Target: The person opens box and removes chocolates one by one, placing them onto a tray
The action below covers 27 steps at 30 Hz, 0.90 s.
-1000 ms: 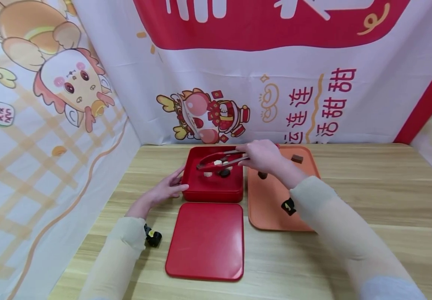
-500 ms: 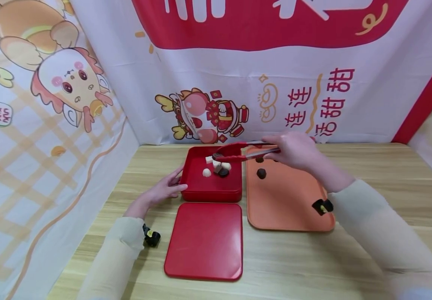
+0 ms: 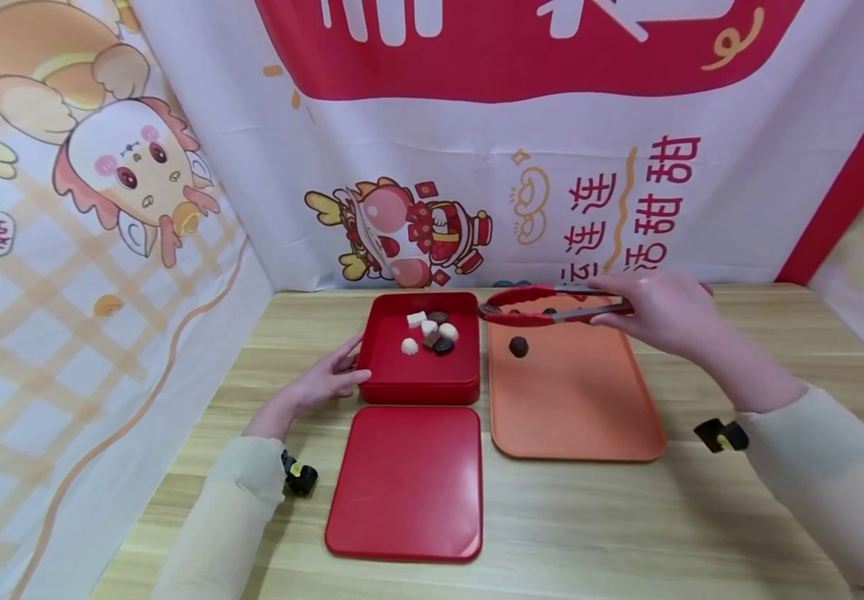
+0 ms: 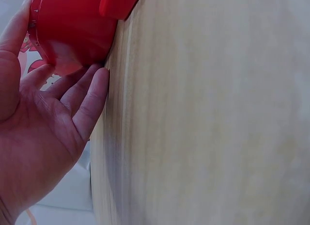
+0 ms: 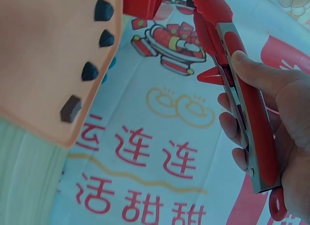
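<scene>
Watching remotely, I judge that a loose squeeze by the right hand (image 3: 656, 308), which grips the tongs (image 3: 568, 315), could drop the dark chocolate (image 3: 518, 347) lying on the orange tray (image 3: 574, 417) before it reaches the red box (image 3: 420, 393) (the left hand (image 3: 324, 379), fingers spread, touches its side).

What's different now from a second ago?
The right hand, holding the tongs, has moved rightward, from above the red box toward the orange tray. Whether the tongs let anything go is unclear. The left hand stays at the box's left side, and the red lid lies where it was.
</scene>
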### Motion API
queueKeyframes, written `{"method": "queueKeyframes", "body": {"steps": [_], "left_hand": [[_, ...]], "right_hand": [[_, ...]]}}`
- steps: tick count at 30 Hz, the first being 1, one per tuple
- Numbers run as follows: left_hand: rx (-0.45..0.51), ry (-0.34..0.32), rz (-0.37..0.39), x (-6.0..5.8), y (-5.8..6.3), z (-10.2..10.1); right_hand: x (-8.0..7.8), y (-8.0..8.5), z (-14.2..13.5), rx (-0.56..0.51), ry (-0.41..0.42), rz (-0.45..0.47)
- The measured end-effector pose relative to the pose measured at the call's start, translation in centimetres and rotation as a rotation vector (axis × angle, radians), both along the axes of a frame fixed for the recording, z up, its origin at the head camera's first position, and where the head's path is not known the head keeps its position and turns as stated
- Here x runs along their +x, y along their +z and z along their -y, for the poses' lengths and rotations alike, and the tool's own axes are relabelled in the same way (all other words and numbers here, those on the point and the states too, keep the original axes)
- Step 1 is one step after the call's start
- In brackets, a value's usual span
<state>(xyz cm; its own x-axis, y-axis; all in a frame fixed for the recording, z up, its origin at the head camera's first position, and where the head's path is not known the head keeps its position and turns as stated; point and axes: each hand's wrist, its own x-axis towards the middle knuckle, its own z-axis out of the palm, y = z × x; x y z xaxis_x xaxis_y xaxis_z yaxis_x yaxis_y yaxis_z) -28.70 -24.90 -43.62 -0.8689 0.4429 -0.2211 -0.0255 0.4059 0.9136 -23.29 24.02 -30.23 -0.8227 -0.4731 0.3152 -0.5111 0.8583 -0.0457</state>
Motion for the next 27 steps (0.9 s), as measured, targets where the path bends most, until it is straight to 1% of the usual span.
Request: {"method": "queueKeyframes", "body": {"steps": [4, 12, 21, 23, 27], "left_hand": [[-0.004, 0.003, 0.001, 0.0, -0.1, 0.1], [-0.013, 0.003, 0.001, 0.0, 0.0, 0.0], [0.000, 0.005, 0.006, 0.2, 0.1, 0.0], [-0.001, 0.005, 0.005, 0.2, 0.2, -0.1], [-0.004, -0.001, 0.004, 0.0, 0.1, 0.0]], "right_hand": [[0.7, -0.4, -1.4, 0.012, 0.003, 0.007], [1.6, -1.4, -3.9, 0.003, -0.093, 0.089], [1.3, -3.4, -6.7, -0.004, -0.106, 0.131], [1.1, -3.8, -7.1, -0.002, -0.120, 0.158], [0.9, -4.6, -7.6, 0.012, -0.126, 0.166]]}}
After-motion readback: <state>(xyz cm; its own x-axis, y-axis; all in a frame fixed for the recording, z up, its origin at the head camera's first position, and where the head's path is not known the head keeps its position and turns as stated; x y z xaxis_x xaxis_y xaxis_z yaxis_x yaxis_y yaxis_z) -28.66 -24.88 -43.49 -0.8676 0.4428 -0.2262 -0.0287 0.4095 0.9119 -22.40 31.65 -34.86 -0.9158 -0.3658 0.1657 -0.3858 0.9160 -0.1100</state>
